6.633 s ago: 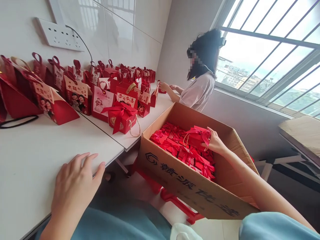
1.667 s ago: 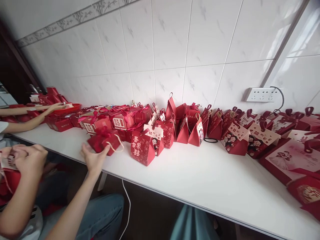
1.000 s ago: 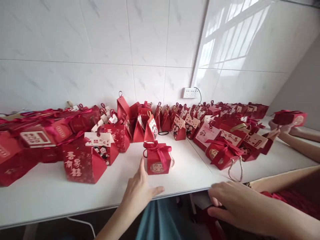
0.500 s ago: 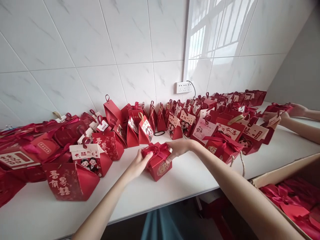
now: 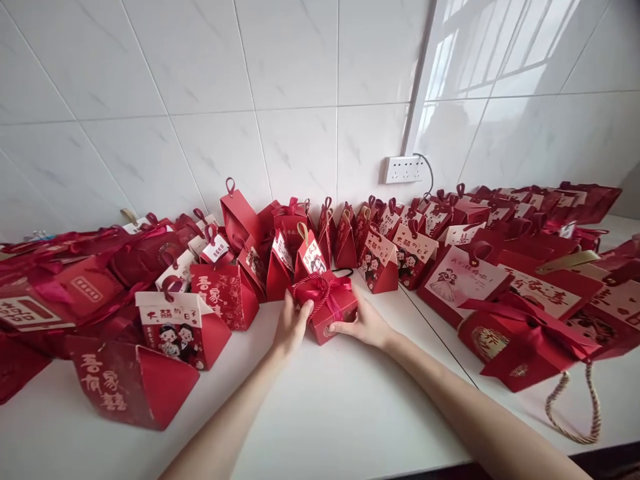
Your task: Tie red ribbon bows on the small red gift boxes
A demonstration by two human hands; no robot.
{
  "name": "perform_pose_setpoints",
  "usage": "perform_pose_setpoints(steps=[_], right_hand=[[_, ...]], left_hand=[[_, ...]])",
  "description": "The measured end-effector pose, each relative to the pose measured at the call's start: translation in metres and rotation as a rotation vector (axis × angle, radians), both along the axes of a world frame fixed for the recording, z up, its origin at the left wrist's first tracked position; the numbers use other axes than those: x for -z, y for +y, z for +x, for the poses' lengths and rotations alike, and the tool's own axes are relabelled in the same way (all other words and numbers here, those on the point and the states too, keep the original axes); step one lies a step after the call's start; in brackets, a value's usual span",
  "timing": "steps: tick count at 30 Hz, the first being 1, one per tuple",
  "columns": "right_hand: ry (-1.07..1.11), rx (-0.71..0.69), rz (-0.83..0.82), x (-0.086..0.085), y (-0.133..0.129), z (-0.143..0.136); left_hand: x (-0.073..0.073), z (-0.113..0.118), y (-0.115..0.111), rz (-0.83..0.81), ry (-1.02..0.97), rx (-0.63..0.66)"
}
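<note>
A small red gift box [image 5: 327, 308] with a red ribbon bow and twisted cord on top is gripped between both hands at the middle of the table. My left hand [image 5: 293, 323] is closed on its left side, thumb near the bow. My right hand [image 5: 367, 321] holds the right side, its thumb across the front face. Right behind the held box stands a row of triangular red boxes, including one with a gold loop and a printed tag [image 5: 311, 257]. Whether the box's base touches the table is hard to tell.
Red boxes crowd the left, among them a large triangular box [image 5: 133, 380] and a cartoon-couple box [image 5: 183, 330]. On the right lies a bowed box [image 5: 527, 340] with a rope handle [image 5: 573, 413]. A power strip [image 5: 403, 170] is on the tiled wall.
The held box has moved farther back toward the row, and my right hand has shifted round to its right side. The view has turned left; the other person's hands and the carton are out of view.
</note>
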State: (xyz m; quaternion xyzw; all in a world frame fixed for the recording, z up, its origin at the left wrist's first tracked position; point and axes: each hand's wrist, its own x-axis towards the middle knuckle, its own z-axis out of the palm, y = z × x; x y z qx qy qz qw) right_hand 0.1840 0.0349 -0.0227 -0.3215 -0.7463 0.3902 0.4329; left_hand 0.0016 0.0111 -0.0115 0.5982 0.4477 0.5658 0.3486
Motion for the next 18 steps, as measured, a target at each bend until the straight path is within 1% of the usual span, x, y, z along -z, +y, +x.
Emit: perform_pose_setpoints(steps=[3,5,7,9,11,13,15,16,18], right_hand=[[-0.085,0.047,0.183,-0.005,-0.001,0.006],[-0.115,0.097,0.293,-0.005,-0.002,0.007],[-0.103,0.156,0.303,-0.003,-0.002,0.006],[-0.064,0.176,0.219,-0.002,-0.004,0.003],[-0.025,0.106,0.096,-0.003,-0.006,0.002],[0.003,-0.008,-0.021,-0.005,-0.010,0.003],[0.048,-0.099,-0.105,-0.008,-0.013,0.005],[0.082,-0.122,-0.132,-0.009,-0.014,0.005],[0.169,-0.115,-0.183,-0.010,-0.015,0.006]], left_hand=[[-0.003,-0.002,-0.007,0.104,0.042,0.030],[-0.003,-0.003,-0.008,0.158,0.083,-0.004],[-0.002,-0.004,-0.007,0.198,0.107,-0.060],[-0.001,-0.005,-0.006,0.220,0.115,-0.100],[0.000,-0.005,-0.005,0.242,0.109,-0.121],[0.000,-0.006,-0.005,0.271,0.105,-0.134],[0.000,-0.007,-0.006,0.306,0.107,-0.153],[0.000,-0.007,-0.007,0.312,0.117,-0.161],[-0.003,-0.008,-0.010,0.284,0.133,-0.161]])
